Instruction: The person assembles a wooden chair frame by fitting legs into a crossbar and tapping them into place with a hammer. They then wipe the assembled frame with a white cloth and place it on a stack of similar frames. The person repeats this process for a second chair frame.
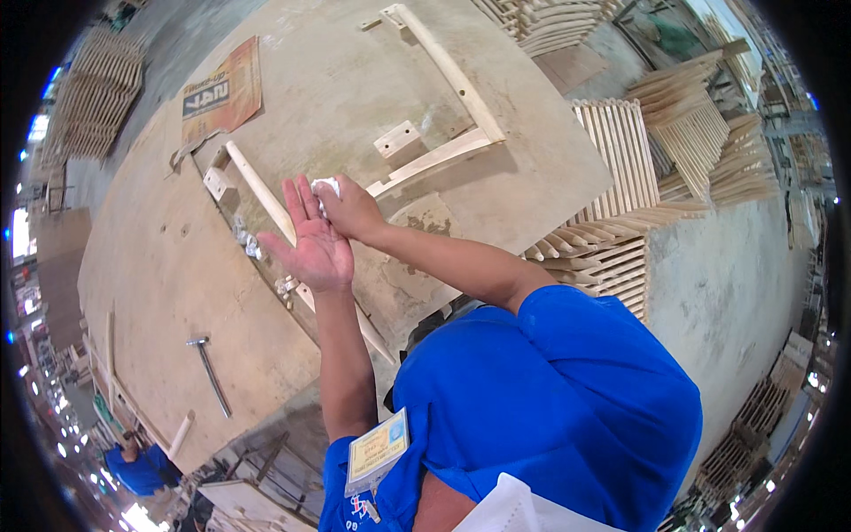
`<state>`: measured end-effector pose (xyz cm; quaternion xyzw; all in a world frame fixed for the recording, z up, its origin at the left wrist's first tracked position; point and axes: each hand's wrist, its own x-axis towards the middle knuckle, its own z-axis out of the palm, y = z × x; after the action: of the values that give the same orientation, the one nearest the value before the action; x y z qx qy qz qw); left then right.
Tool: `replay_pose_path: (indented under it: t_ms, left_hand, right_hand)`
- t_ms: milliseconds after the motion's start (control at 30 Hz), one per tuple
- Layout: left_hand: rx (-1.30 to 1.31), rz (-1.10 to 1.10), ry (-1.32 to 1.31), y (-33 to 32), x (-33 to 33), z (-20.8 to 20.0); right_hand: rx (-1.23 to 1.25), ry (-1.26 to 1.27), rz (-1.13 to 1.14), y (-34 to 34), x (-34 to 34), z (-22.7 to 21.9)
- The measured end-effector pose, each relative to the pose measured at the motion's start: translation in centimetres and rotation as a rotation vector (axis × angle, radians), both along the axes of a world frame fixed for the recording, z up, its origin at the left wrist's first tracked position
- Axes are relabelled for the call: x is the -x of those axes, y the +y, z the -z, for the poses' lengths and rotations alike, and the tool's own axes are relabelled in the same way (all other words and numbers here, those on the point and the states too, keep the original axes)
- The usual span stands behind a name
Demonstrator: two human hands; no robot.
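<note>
My left hand (321, 252) is held palm up over the table, with fingers stretched out and nothing gripped. Closed around a crumpled white wad, cloth or paper I cannot tell which, my right hand (353, 211) presses against the left palm and fingers. The white wad (326, 184) shows past its fingertips. Below the hands, a long pale wooden leg (259, 188) runs diagonally, partly hidden by my left hand. Beyond them lies a joined L-shaped wooden frame (456, 84) with a curved rail (434, 165). Near that rail sits a drilled wooden block (399, 140).
A hammer (211, 377) lies on the worn wooden table (146, 275). Flattened printed cardboard (223, 90) is at the far left. Another small drilled block (218, 183) sits beside the leg. Stacked wooden slats (616, 160) stand off the right edge. A person in blue (142, 468) is at lower left.
</note>
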<state>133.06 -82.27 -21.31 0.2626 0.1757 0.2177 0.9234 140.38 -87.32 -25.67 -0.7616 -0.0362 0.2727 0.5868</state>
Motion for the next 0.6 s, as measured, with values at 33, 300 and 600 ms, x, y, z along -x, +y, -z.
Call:
replay_pose_path:
  t_ms: [33, 300, 600]
  left_hand:
    - [-0.064, 0.034, 0.081, 0.6, 0.2, 0.5]
    - [-1.235, -0.035, 1.057, 6.7, 8.6, 7.6]
    - [-1.886, 0.074, 1.348, 3.3, 14.2, 9.5]
  right_hand:
    - [-0.01, -0.078, -0.107, -0.5, 0.6, 0.1]
    - [0.229, -0.394, -0.661, -10.2, 6.9, 2.9]
    - [0.47, -0.71, 0.579, -21.4, -12.8, 5.8]
